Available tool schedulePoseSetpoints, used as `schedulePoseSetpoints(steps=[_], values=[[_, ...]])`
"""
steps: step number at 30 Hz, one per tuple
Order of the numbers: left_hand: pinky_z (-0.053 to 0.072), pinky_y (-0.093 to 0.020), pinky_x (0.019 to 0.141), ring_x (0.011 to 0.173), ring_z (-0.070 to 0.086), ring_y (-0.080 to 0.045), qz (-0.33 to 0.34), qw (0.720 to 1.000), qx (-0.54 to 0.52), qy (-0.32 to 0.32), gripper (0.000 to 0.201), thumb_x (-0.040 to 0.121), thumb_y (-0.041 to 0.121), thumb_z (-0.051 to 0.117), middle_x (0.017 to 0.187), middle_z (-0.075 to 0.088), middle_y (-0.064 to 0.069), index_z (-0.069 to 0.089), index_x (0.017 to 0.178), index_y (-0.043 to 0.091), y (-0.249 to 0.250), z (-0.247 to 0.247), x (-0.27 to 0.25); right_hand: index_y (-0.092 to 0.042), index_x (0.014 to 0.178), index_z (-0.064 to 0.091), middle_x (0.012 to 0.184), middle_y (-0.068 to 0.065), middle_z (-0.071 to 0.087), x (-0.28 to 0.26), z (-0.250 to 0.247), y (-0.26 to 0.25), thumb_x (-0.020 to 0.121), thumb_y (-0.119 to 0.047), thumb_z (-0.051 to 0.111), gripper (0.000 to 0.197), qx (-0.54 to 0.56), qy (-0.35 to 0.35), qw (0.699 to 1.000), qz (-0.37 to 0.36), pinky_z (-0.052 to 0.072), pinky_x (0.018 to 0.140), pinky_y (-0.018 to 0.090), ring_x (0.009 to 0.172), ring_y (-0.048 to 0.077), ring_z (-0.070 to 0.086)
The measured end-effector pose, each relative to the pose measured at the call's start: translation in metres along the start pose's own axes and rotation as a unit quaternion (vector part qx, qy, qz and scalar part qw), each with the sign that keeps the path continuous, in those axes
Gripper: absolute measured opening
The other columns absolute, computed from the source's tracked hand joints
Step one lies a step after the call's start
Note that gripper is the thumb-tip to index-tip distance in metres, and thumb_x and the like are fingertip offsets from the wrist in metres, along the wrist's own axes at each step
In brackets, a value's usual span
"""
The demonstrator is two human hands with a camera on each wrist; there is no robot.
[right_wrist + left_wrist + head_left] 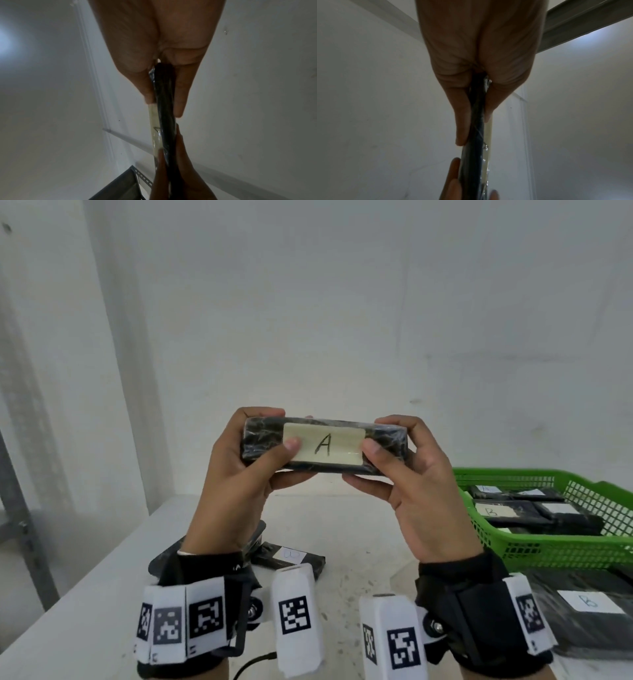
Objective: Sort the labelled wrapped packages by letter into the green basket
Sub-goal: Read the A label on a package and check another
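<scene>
A black wrapped package with a cream label marked A (pixel 323 444) is held up in the air in front of me, label facing me. My left hand (pixel 260 455) grips its left end, thumb on the label's edge, and my right hand (pixel 390 460) grips its right end the same way. The wrist views show the package edge-on (pixel 475 135) (pixel 165 108), pinched between thumb and fingers. The green basket (pixel 534 546) stands on the table at the right and holds several black packages, one labelled B (pixel 493 511).
A black package with a B label (pixel 291 556) lies on the white table (pixel 85 611) below my left wrist. Another B package (pixel 589 604) lies in front of the basket at the right. A white wall stands behind; a metal rack post (pixel 20 525) is at the left.
</scene>
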State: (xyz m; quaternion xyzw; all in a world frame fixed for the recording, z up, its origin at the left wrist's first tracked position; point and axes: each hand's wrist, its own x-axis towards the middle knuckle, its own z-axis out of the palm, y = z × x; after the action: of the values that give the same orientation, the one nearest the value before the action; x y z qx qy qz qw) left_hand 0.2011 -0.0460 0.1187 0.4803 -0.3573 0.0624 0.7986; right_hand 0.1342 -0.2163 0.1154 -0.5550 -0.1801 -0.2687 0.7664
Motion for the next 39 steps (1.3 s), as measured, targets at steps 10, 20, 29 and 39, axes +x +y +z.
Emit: schedulePoseSetpoints(steps=[10,20,29,39], values=[[0.059,-0.029,0.076,0.095,0.072,-0.025,-0.025,0.998,-0.022,-0.046,0.034,0.077,0.003,0.062,0.096,0.071,-0.004,0.053,0.108,0.013,-0.003,-0.003,0.000,-0.017,0.122,0.060,0.101,0.003,0.068,0.002,-0.005,-0.005,0.094,0.005,0.050,0.037,-0.013,-0.002,1.000,0.008,0.059,0.076,0.028,0.091,0.016,0.071],[0.059,-0.030,0.073,0.090,0.072,-0.023,0.002,1.000,0.022,0.006,0.041,0.070,0.008,0.077,0.091,0.070,-0.002,0.055,0.103,0.017,-0.002,-0.002,0.001,-0.023,0.128,0.056,0.108,0.006,0.065,0.000,0.000,0.000,0.088,0.014,0.055,0.055,-0.013,-0.018,1.000,0.006,0.058,0.079,0.026,0.098,0.014,0.069],[0.060,-0.031,0.072,0.096,0.072,-0.024,0.024,0.998,0.064,-0.004,0.042,0.076,0.004,0.080,0.096,0.066,-0.003,0.052,0.105,0.018,-0.002,0.000,0.000,-0.020,0.113,0.060,0.110,0.007,0.066,0.000,0.003,0.010,0.068,-0.004,0.071,0.049,-0.023,0.020,1.000,-0.002,0.058,0.074,0.025,0.098,0.016,0.070],[0.060,-0.031,0.072,0.088,0.072,-0.022,-0.004,0.999,0.008,0.032,0.043,0.074,0.001,0.071,0.095,0.066,-0.004,0.052,0.109,0.016,-0.008,-0.003,0.003,-0.025,0.139,0.050,0.113,0.005,0.066,0.003,-0.006,0.002,0.091,0.006,0.047,0.058,0.049,-0.045,0.997,0.036,0.058,0.082,0.030,0.105,0.021,0.069]])
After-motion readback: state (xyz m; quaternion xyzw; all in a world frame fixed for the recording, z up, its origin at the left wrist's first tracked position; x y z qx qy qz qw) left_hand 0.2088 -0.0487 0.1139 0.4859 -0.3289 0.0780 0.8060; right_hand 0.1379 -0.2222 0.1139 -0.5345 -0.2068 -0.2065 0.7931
